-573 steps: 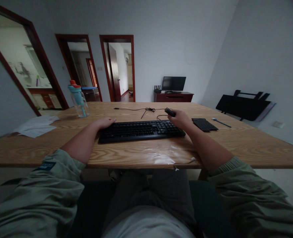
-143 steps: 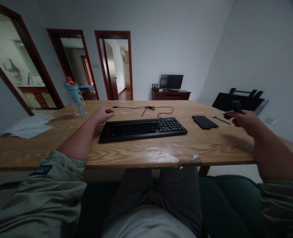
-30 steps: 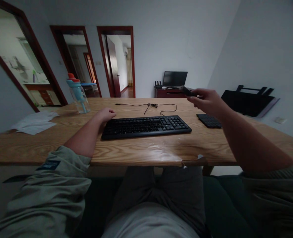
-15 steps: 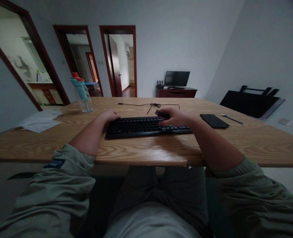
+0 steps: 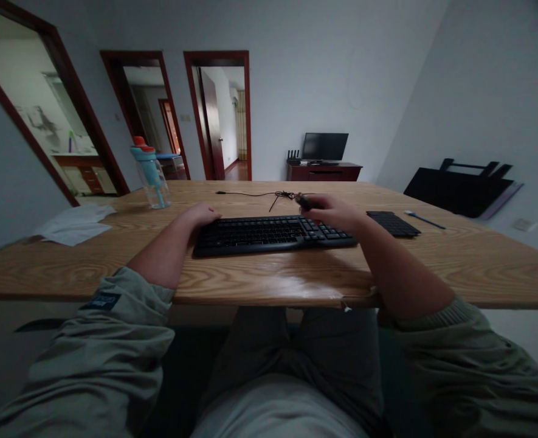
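A black computer keyboard (image 5: 255,234) lies on the wooden table in front of me, with its front long side facing me. My left hand (image 5: 198,216) grips its left end near the back corner, fingers partly hidden. Over the right part of the keys, my right hand (image 5: 335,213) is closed around a small black tool (image 5: 303,202) with a lighter, brush-like tip that points left. Its exact kind is hard to make out. Behind the keyboard lies a thin black cable (image 5: 284,194), bundled in the middle.
Right of the keyboard are a flat black piece with a grid of keys (image 5: 393,224) and a blue brush with white bristles (image 5: 426,219). White paper sheets (image 5: 75,224) and a clear bottle with a red and blue lid (image 5: 152,176) stand at left. The near table edge (image 5: 269,300) is close.
My right hand has shifted a little right and up with the small black tool, uncovering more of the keys. My left hand stays at the keyboard's left end.
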A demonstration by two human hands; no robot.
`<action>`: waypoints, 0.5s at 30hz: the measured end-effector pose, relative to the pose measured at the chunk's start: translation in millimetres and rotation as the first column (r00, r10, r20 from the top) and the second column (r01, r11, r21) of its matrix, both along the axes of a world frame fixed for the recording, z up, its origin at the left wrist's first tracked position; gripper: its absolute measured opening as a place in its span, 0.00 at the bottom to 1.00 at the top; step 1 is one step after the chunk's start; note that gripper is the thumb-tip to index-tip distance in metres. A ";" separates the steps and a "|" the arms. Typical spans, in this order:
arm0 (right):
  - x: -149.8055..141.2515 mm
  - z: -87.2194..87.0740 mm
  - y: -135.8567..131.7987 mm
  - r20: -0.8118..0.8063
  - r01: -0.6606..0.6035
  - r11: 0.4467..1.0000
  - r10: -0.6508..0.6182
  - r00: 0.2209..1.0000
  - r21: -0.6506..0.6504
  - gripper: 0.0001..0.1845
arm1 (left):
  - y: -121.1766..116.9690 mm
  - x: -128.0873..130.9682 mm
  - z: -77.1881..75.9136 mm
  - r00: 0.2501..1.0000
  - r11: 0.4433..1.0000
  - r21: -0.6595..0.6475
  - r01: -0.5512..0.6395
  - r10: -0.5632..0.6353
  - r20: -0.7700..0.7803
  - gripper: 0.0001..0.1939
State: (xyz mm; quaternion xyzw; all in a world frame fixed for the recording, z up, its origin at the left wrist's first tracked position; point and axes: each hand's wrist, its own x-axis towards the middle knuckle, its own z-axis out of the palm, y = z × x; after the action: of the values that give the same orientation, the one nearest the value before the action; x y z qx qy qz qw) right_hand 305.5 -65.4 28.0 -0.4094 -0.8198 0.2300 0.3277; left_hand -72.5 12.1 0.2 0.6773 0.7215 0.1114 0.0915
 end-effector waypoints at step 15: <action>-3.2 -14.7 15.5 -0.596 0.050 0.983 -0.146 0.789 -0.174 0.12 | 4.7 -1.5 -0.1 0.997 0.998 -0.011 0.059 -0.060 -0.054 0.19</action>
State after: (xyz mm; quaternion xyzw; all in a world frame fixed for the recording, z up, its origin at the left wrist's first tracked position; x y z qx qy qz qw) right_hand 302.3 -49.9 13.3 -0.3794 -0.6296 0.3921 0.5532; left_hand -73.9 16.8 0.1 0.7008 0.7037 0.0866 0.0783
